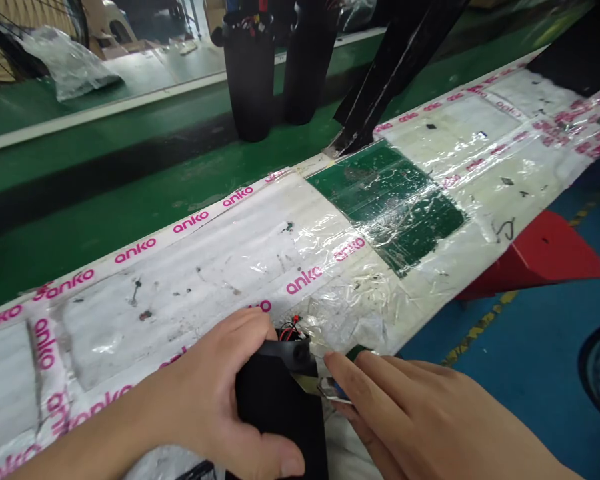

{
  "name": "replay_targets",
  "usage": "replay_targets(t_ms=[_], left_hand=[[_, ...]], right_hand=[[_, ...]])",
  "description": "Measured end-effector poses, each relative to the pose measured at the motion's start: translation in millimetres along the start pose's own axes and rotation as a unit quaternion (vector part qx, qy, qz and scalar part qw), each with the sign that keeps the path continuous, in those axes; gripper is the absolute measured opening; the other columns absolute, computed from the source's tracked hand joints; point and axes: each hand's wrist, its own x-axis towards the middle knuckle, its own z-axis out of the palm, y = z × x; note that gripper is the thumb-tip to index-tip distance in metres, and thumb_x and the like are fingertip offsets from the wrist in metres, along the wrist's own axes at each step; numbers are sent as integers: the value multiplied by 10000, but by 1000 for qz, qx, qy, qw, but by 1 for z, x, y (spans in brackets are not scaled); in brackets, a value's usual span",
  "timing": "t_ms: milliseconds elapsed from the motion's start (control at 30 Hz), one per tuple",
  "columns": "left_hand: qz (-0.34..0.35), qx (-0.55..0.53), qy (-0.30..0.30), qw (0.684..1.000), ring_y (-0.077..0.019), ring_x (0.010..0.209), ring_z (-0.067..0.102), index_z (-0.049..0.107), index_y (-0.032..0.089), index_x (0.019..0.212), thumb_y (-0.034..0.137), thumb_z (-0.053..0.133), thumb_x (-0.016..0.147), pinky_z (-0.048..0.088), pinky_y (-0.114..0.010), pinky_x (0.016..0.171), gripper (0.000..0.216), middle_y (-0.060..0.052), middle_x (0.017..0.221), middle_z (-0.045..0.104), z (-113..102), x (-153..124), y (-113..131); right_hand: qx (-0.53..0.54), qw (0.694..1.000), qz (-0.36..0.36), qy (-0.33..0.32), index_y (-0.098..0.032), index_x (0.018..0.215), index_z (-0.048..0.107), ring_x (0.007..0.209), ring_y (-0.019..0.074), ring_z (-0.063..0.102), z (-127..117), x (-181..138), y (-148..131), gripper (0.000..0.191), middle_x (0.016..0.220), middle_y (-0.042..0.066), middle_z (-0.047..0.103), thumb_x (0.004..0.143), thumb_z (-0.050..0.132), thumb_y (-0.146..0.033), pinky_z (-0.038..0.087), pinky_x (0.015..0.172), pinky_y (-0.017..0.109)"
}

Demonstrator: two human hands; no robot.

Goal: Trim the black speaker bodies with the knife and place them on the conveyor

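Observation:
My left hand (215, 393) is wrapped round a black cylinder-like housing (280, 400) at the bottom middle of the view. Red and black wires (291, 330) stick out of its far end, beside a dark rim with a round hole. In my right hand (415, 407) is a utility knife (334, 391), gripped close to its metal nose. Its blade points left and lies at the edge of the housing just below the rim; whether it cuts in I cannot tell. Most of the knife's handle is hidden by my fingers.
Plastic-covered white sheeting with pink lettering (190, 223) covers the bench, with a green patch (390, 200) showing. Behind, black cylinders (253, 80) with wires stand on a green surface (180, 147) near a slanted black piece (395, 73). A red bin-like object (550, 250) sits below right.

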Motion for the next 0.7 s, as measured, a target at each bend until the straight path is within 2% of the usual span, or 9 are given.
replay_targets(t_ms=[133,233,333,467,567,667,700], left_hand=[[-5,-11,3,1000,-146,662,420,471,223,813,687,806,649,360,-280,545,595,20,798,450,0,-3,-2],[-54,-53,-24,997,-153,687,415,490,226,826,705,825,626,374,-276,547,619,12,824,462,-3,-6,-3],[-96,-123,-55,986,-154,706,435,517,228,863,673,873,606,400,-263,556,626,9,852,484,-6,-7,-5],[-131,-183,-82,971,-153,730,469,547,225,888,576,925,588,434,-244,581,597,9,875,510,-5,-6,-7],[-139,-157,-72,975,-165,719,478,549,225,853,619,906,558,416,-249,552,607,8,839,507,-3,-1,-5],[-124,-92,-44,987,-199,698,528,585,243,830,663,854,585,454,-292,552,556,5,774,534,-3,6,0],[-106,-78,-35,991,-221,707,553,618,254,850,653,838,615,479,-314,563,513,0,761,553,-4,9,1]], right_hand=[[-46,999,6,13,-166,1245,519,536,194,636,1,2,-2,617,784,-4,680,637,507,-60,423,428,346],[-94,995,2,23,-174,1165,515,484,198,597,1,5,-2,600,734,6,644,578,512,-51,386,424,350],[-63,998,9,19,-197,1120,491,450,207,576,6,7,0,578,714,6,628,562,521,-50,335,428,359],[51,998,37,-17,-241,1037,478,467,212,596,19,7,7,390,711,-12,626,725,514,-9,263,449,372],[66,996,45,-37,-238,985,513,519,217,641,27,10,10,241,738,-9,658,843,549,-46,287,458,361],[47,997,32,-59,-220,929,586,554,207,661,40,16,13,107,763,-4,701,909,691,-219,321,436,329],[38,997,18,-70,-217,892,609,511,194,628,46,19,17,175,708,-18,686,912,739,-333,307,404,312]])
